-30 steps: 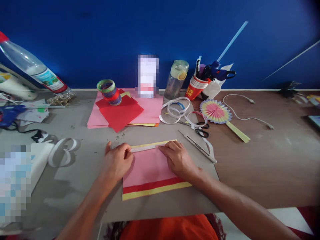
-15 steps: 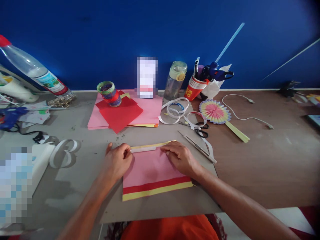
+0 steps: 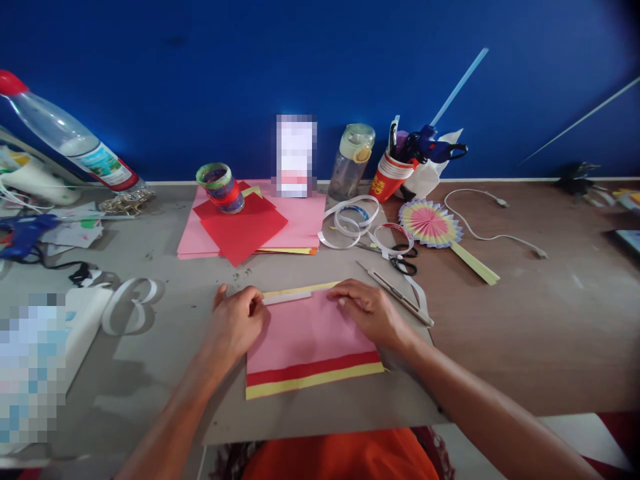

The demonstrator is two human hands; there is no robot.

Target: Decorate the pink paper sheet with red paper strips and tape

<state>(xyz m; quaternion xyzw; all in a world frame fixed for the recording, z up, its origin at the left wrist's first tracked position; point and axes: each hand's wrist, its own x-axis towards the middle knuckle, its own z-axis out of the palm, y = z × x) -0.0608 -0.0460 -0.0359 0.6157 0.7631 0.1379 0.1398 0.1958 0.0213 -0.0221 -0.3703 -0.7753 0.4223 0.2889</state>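
Note:
In front of me lies a layered sheet of pink paper (image 3: 310, 333), with red and yellow bands showing along its near edge and a yellow band at its far edge. A strip of white tape (image 3: 287, 298) runs along the left part of that far edge. My left hand (image 3: 240, 317) is closed at the strip's left end, fingertips pinched together there. At the far right of the paper is my right hand (image 3: 367, 310), its fingers bent over the edge and its thumb apart from them, with nothing visible between. Its palm side is hidden.
A utility knife (image 3: 397, 295) lies right of the paper, near scissors (image 3: 403, 265) and tape rolls (image 3: 350, 223). Behind are red paper squares (image 3: 243, 230), a tape stack (image 3: 220, 189), a bottle (image 3: 353, 163) and a red cup (image 3: 390, 177). A paper fan (image 3: 431, 225) lies right.
My right hand has shifted slightly to the right, and its fingertips have come away from the tape's right end. My left hand stays at the tape's left end.

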